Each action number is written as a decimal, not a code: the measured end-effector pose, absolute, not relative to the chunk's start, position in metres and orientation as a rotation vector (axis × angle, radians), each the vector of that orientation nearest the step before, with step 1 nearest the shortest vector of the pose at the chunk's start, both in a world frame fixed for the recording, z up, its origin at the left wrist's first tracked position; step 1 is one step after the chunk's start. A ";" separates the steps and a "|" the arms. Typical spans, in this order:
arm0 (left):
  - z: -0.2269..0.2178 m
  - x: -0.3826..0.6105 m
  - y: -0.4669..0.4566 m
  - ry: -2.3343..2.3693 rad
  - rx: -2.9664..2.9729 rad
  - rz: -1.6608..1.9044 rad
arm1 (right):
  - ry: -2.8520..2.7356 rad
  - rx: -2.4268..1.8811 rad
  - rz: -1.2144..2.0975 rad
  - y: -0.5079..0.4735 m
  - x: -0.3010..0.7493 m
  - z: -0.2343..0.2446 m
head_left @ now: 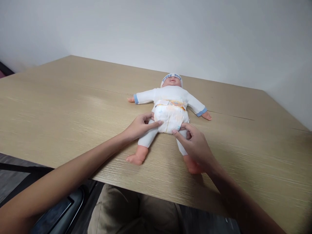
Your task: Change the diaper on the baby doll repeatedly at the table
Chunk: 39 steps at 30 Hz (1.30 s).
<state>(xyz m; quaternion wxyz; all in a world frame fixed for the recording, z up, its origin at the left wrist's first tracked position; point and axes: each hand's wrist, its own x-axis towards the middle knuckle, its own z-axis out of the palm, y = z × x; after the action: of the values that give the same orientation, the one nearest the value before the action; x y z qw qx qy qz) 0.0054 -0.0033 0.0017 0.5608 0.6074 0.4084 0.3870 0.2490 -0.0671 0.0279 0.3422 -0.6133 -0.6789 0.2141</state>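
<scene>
A baby doll (170,94) in a white suit with blue cuffs and a lettered cap lies on its back on the wooden table (73,104), feet toward me. It wears a white diaper (170,117) with a yellow printed waistband. My left hand (140,126) rests at the doll's left hip, fingers pinching the diaper's leg edge. My right hand (195,144) lies over the doll's other thigh, fingers curled on the diaper's lower edge there.
The table's near edge (146,191) runs just before my lap. A seam (243,117) crosses the tabletop behind the doll. A white wall stands behind the table. A dark chair part (60,211) shows at lower left.
</scene>
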 end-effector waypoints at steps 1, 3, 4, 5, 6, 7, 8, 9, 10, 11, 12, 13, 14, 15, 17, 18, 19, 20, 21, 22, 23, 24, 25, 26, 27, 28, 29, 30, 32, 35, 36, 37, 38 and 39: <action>0.002 0.005 -0.003 0.950 1.406 0.907 | -1.751 -1.602 0.553 -0.068 0.249 0.028; 0.001 0.004 -0.001 0.910 1.340 0.903 | -1.732 -1.620 0.529 -0.069 0.249 0.028; 0.001 0.004 -0.001 0.884 1.306 0.902 | -1.730 -1.628 0.509 -0.070 0.249 0.027; 0.001 0.004 0.000 0.860 1.276 0.901 | -1.729 -1.636 0.480 -0.070 0.248 0.027; 0.001 0.005 0.000 0.841 1.251 0.901 | -1.731 -1.641 0.442 -0.071 0.248 0.026; 0.002 0.005 0.000 0.832 1.234 0.903 | -1.734 -1.645 0.401 -0.071 0.247 0.026; 0.002 0.005 0.000 0.830 1.223 0.908 | -1.738 -1.645 0.364 -0.072 0.247 0.025; 0.002 0.006 0.000 0.832 1.218 0.916 | -1.740 -1.641 0.335 -0.072 0.246 0.025; 0.003 0.006 0.000 0.833 1.221 0.922 | -1.742 -1.634 0.318 -0.073 0.246 0.024; 0.003 0.006 0.000 0.833 1.226 0.925 | -1.746 -1.623 0.317 -0.073 0.246 0.024; 0.003 0.006 0.000 0.833 1.231 0.927 | -1.747 -1.611 0.322 -0.073 0.247 0.023; 0.002 0.006 0.001 0.833 1.232 0.927 | -1.742 -1.600 0.330 -0.072 0.247 0.022; 0.002 0.005 0.001 0.832 1.229 0.928 | -1.733 -1.592 0.342 -0.072 0.248 0.022; 0.001 0.005 0.002 0.832 1.225 0.931 | -1.723 -1.586 0.362 -0.071 0.250 0.021; -0.002 0.004 0.004 0.834 1.222 0.942 | -1.708 -1.579 0.420 -0.068 0.253 0.020; -0.003 0.004 0.005 0.838 1.226 0.946 | -1.708 -1.576 0.453 -0.067 0.255 0.020; -0.004 0.004 0.005 0.844 1.232 0.950 | -1.713 -1.572 0.482 -0.066 0.257 0.019; -0.004 0.003 0.005 0.851 1.237 0.954 | -1.720 -1.567 0.502 -0.066 0.259 0.019; -0.004 0.001 0.004 0.857 1.243 0.955 | -1.729 -1.559 0.517 -0.068 0.261 0.020; -0.003 -0.001 0.003 0.864 1.253 0.953 | -1.740 -1.548 0.530 -0.070 0.264 0.021; -0.001 -0.004 0.001 0.874 1.277 0.953 | -1.755 -1.534 0.545 -0.074 0.267 0.021; 0.001 -0.008 -0.002 0.891 1.326 0.961 | -1.771 -1.519 0.564 -0.077 0.270 0.022; 0.003 -0.013 -0.004 0.918 1.409 0.977 | -1.784 -1.506 0.581 -0.081 0.275 0.023; 0.005 -0.019 -0.005 0.957 1.519 1.005 | -1.789 -1.500 0.592 -0.083 0.280 0.022; 0.006 -0.025 -0.005 1.007 1.648 1.045 | -1.785 -1.501 0.581 -0.084 0.286 0.021; 0.005 -0.030 -0.003 1.065 1.789 1.092 | -1.778 -1.508 0.535 -0.081 0.292 0.019; 0.004 -0.034 0.002 1.125 1.934 1.134 | -1.769 -1.516 0.441 -0.075 0.299 0.015; 0.001 -0.038 0.010 1.191 2.075 1.163 | -1.765 -1.521 0.304 -0.066 0.306 0.011; -0.007 -0.040 0.035 1.345 2.319 1.158 | -1.781 -1.508 -0.049 -0.036 0.320 0.002; -0.015 -0.032 0.081 1.609 2.506 0.999 | -1.899 -1.508 -0.342 0.023 0.332 -0.006; -0.014 -0.027 0.096 1.672 2.520 0.932 | -1.945 -1.559 -0.343 0.041 0.334 -0.006; -0.011 -0.021 0.109 1.719 2.521 0.868 | -1.980 -1.615 -0.316 0.058 0.333 -0.005; -0.007 -0.015 0.120 1.752 2.514 0.807 | -2.000 -1.674 -0.266 0.073 0.331 -0.002; -0.001 -0.009 0.129 1.777 2.503 0.744 | -2.006 -1.734 -0.205 0.085 0.329 0.001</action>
<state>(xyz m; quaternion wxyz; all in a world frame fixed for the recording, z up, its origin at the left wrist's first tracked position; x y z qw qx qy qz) -0.0090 0.1291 -0.0013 -0.0084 0.7924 0.5626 0.2356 0.3285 0.0847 0.0014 0.2388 -0.6331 -0.7325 -0.0749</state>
